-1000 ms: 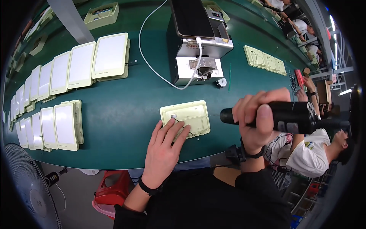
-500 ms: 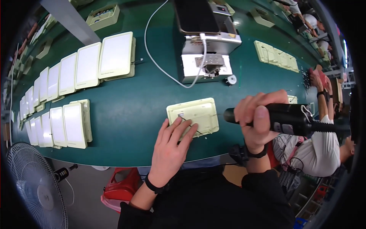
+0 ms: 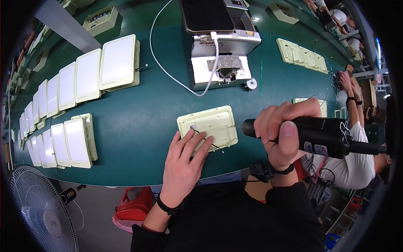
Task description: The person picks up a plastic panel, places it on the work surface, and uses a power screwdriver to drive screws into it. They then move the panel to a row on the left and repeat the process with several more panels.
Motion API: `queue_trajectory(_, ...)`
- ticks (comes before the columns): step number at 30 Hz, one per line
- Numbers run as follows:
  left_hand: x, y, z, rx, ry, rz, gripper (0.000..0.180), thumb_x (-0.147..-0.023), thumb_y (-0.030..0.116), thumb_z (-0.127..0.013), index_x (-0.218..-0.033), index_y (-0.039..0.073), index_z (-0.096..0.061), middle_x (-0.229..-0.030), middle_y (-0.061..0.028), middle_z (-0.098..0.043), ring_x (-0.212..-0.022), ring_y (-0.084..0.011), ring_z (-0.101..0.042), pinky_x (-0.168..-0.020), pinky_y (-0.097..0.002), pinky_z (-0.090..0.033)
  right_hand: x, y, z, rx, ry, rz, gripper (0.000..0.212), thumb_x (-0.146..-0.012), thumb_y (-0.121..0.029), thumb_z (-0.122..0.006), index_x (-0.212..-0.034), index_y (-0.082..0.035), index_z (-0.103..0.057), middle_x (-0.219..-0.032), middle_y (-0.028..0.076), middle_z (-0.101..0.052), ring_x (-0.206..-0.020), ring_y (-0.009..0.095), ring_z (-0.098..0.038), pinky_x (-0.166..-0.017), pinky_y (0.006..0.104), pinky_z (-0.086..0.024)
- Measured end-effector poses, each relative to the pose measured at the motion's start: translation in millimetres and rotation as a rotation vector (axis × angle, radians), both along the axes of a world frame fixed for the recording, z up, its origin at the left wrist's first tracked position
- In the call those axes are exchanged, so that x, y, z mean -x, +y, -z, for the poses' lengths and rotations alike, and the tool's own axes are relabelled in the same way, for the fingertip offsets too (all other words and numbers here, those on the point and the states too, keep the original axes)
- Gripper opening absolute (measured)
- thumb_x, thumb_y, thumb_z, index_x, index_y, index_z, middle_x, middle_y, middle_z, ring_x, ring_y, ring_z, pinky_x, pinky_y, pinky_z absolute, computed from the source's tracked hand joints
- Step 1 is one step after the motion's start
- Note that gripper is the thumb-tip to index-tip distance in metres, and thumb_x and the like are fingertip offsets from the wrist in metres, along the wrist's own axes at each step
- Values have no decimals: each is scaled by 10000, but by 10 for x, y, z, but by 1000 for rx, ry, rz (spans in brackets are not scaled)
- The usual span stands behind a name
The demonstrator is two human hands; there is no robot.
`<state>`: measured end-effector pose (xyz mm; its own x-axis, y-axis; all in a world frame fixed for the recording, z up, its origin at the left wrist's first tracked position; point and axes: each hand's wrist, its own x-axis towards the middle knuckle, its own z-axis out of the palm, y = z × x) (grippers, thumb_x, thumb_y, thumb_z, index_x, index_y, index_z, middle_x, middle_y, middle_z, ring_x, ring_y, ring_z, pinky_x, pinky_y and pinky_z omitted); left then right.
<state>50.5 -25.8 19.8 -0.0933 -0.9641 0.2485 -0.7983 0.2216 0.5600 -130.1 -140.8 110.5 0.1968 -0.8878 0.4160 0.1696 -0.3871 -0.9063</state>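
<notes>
A cream plastic housing (image 3: 220, 119) lies on the green tabletop in front of me, its hollow side up. My left hand (image 3: 182, 161) rests on its near left part, fingers stretched out and apart. Under those fingers runs a thin black cable (image 3: 215, 145), partly hidden. My right hand (image 3: 283, 134) is wrapped round a black electric screwdriver (image 3: 321, 131), held above the table to the right of the housing. The tool points left, with its thin bit (image 3: 238, 126) by the housing's right edge; whether the two touch I cannot tell.
Rows of white-faced panels (image 3: 117, 63) stand at the left. Beyond the housing is a metal machine (image 3: 222, 48) with a phone (image 3: 207, 16) and white cable on it. More housings (image 3: 302, 56) lie far right, near a co-worker's arms (image 3: 352, 92). A fan (image 3: 44, 210) stands lower left.
The whole view has shifted slightly. The screwdriver has turned a little in the right hand, showing more of its labels. My left hand stays on the housing.
</notes>
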Motion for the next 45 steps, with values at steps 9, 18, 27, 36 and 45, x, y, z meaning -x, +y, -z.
queue_trajectory(9,-10,17,16,11,4,-5,492,-868,53,-759,-1347,139,-691,-1358,-57,-626,-1314,-300,-572,-1165,-538,-450,39,-164,-333,211,-149,-58,282,-1008,-248,-662,-1108,-75,-464,-685,50,-536,-519,152,-494,-506,343,-454)
queue_trajectory(18,-22,36,-10,53,44,13,428,-876,45,-745,-1296,111,-702,-1330,-78,-639,-1308,-314,-583,-1159,-537,-459,-362,-1298,-541,715,-387,290,218,-1031,-258,-556,-1124,-62,-535,-687,51,-510,-540,161,-493,-537,385,-454)
queue_trajectory(27,-50,16,-11,64,94,9,371,-883,28,-724,-1247,98,-714,-1296,-80,-658,-1307,-312,-589,-1159,-531,-465,-618,-733,-469,336,-116,14,136,-1008,-137,-582,-1081,-32,-533,-660,57,-489,-494,150,-456,-489,342,-422)
queue_trajectory(36,-61,37,12,57,103,3,372,-872,27,-732,-1238,95,-714,-1305,-83,-656,-1317,-312,-585,-1162,-534,-461,-278,-387,-249,156,-248,-96,215,-975,-47,-641,-1110,-12,-478,-634,31,-516,-488,130,-483,-460,310,-436)
queue_trajectory(45,-31,-17,31,44,109,29,385,-864,19,-738,-1241,91,-711,-1316,-85,-654,-1322,-317,-581,-1165,-544,-455,38,-72,-25,92,-72,-69,205,-998,-89,-623,-1079,-39,-442,-647,69,-544,-497,126,-485,-470,312,-443)
